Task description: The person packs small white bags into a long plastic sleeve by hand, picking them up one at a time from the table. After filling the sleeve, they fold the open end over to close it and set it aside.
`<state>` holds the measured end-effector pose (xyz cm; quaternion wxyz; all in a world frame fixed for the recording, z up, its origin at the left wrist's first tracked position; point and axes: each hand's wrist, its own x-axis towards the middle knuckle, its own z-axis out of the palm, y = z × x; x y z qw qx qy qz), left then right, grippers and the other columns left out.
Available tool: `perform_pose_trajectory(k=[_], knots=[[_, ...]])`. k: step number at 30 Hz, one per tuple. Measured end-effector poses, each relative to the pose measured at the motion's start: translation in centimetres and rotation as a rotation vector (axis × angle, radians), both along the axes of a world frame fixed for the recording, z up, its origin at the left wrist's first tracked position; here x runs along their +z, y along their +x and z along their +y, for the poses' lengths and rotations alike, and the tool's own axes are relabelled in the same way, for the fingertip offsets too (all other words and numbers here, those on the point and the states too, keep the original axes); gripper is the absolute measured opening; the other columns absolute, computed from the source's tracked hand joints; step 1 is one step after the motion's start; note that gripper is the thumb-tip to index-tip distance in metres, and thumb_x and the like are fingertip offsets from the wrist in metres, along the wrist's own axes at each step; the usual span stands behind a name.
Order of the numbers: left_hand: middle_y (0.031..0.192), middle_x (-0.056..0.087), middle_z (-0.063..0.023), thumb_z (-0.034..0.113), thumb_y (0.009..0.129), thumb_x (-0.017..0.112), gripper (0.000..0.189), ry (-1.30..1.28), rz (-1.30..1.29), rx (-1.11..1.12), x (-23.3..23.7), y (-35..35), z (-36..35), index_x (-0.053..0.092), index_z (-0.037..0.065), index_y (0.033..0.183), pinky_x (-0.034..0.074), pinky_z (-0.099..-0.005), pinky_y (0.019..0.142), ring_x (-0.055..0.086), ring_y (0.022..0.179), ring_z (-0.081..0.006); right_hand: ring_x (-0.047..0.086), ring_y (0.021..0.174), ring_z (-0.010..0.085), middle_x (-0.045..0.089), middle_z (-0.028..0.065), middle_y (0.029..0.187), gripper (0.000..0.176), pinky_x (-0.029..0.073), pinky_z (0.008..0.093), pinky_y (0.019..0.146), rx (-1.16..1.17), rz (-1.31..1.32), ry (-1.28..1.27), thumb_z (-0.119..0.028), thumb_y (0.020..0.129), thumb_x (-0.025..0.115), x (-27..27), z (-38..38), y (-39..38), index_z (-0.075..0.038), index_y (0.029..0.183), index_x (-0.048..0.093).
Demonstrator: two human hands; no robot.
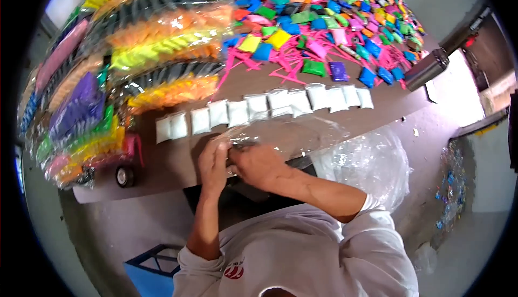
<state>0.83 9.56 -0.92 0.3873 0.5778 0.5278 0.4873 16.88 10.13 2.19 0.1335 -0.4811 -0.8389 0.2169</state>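
My left hand (213,163) and my right hand (261,166) meet close together at the table's front edge. Between them they pinch the left end of a transparent plastic bag (310,134). The bag stretches out to the right, lying over the tabletop. My fingers are closed, and the part of the bag inside them is hidden. Just beyond my hands, a row of small white packets (238,113) runs across the table (178,170), some overlapping.
Bagged strips of coloured packets (167,54) are piled at left, near a tape roll (124,176). Loose colourful packets (324,22) and pink sticks (286,59) cover the back. Crumpled transparent plastic (372,170) hangs by the right edge. A blue frame (148,275) stands below.
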Motion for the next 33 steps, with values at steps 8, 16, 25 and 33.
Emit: perform_pose_trajectory(k=[8,16,25,33], knots=[[0.098,0.067,-0.0068,0.020,0.100,0.052,0.027,-0.085,0.003,-0.024,0.9,-0.4,-0.2,0.065,-0.004,0.104,0.048,-0.0265,0.083,0.062,0.090,-0.0129,0.068,0.064,0.0175,0.071,0.0089,0.080,0.017,0.053,0.0292,0.061,-0.310,0.617,0.481,-0.008,0.090,0.062,7.6,-3.6,13.6,0.003,0.101,0.070],[0.097,0.067,-0.0065,0.024,0.101,0.055,0.029,-0.072,-0.055,-0.070,0.4,-0.5,-0.3,0.064,-0.003,0.107,0.048,-0.0253,0.083,0.062,0.088,-0.0117,0.067,0.072,0.0294,0.070,0.0167,0.082,0.042,0.050,0.0412,0.067,-0.905,0.252,0.327,-0.038,0.090,0.067,-1.0,5.7,32.3,0.002,0.103,0.069],[0.092,0.066,-0.0051,0.021,0.102,0.055,0.027,-0.036,-0.104,-0.058,0.0,-0.4,-0.2,0.064,-0.004,0.106,0.050,-0.0252,0.083,0.062,0.086,-0.0114,0.059,0.068,0.0201,0.064,0.0131,0.072,0.039,0.047,0.0380,0.063,-0.792,0.225,-0.052,-0.032,0.083,0.077,-1.5,6.2,32.9,0.004,0.093,0.067],[0.092,0.068,-0.0059,0.020,0.101,0.054,0.026,-0.035,-0.092,-0.047,0.6,-0.4,-0.3,0.065,-0.004,0.103,0.050,-0.0247,0.079,0.063,0.086,-0.0110,0.047,0.066,0.0096,0.056,-0.0027,0.074,0.034,0.037,0.0270,0.059,-0.845,0.706,-0.282,-0.032,0.085,0.078,1.3,6.1,30.8,-0.002,0.094,0.067]])
